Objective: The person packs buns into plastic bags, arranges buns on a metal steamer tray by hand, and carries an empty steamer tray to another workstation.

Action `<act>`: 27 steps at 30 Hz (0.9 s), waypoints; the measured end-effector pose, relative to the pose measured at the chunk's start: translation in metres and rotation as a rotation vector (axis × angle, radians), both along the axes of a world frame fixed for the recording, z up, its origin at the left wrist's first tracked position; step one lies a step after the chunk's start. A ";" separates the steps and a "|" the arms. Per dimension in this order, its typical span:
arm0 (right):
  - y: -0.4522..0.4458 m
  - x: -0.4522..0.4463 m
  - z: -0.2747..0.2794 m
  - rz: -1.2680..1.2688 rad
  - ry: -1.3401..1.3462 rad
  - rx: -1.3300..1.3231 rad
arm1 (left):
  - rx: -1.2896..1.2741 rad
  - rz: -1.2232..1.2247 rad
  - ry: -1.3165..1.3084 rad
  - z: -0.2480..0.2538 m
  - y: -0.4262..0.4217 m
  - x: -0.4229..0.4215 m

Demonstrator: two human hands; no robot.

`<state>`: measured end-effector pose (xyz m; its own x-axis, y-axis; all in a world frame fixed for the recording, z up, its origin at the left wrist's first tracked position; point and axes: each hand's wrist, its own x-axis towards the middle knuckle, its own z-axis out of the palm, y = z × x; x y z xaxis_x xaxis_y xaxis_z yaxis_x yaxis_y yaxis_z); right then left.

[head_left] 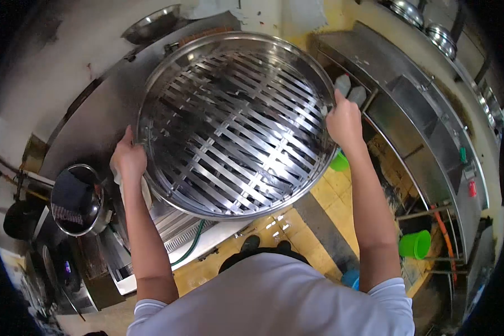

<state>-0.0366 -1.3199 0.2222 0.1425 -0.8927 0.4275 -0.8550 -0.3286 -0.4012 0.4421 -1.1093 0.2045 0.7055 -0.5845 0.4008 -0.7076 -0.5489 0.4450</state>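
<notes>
A large round steel steamer tray (229, 214), with a slatted bottom and a raised rim, is held up in front of my body above the floor and the stove edge. My left hand (129, 159) grips its rim on the left side, thumb up. On the opposite side my right hand (344, 120) is closed on the rim, thumb pointing up along it. The fingers behind the rim are partly hidden. Something pale, perhaps a cloth (146, 193), shows just below my left hand.
A steel pot (99, 215) with dark cloth-like material stands at left on the stove counter. A green hose (195, 242) hangs by the counter edge. A steel sink counter (425, 106) lines the right, with a green bucket (414, 245) below. The yellow tiled floor (305, 229) looks wet.
</notes>
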 end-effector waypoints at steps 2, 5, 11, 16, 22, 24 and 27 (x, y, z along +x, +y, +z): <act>-0.003 0.001 0.002 0.004 0.012 -0.004 | 0.017 -0.013 -0.033 0.006 0.003 -0.008; -0.001 0.003 0.004 0.012 0.069 0.020 | -0.019 -0.037 -0.004 0.020 0.009 -0.025; -0.009 -0.002 -0.010 0.055 0.091 -0.109 | 0.084 -0.076 0.026 0.027 0.011 -0.028; -0.015 -0.015 0.009 0.112 -0.032 0.117 | 0.029 -0.145 0.163 0.027 0.016 -0.020; 0.016 -0.005 0.001 0.073 -0.157 -0.177 | -0.271 -0.160 0.153 0.026 0.047 -0.052; 0.033 0.002 0.006 0.091 -0.170 -0.112 | -0.265 -0.209 0.040 0.014 0.058 -0.054; 0.039 0.004 -0.013 0.021 -0.067 -0.105 | -0.258 -0.336 0.070 0.016 0.079 -0.070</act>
